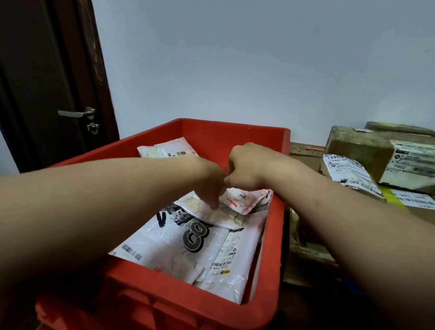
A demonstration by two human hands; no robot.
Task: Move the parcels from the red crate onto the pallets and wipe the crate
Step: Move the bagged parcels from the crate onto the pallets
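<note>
Pinching the cream mailer (224, 216) by one edge with my left grip (209, 184), I might drop it into the red crate (175, 312). My right grip (246, 166) is curled; what it holds, I cannot tell.

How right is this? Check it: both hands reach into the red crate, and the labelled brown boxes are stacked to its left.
The side is wrong. In the head view the labelled brown boxes are stacked to the right of the red crate; the left hand and right hand reach into it.
</note>
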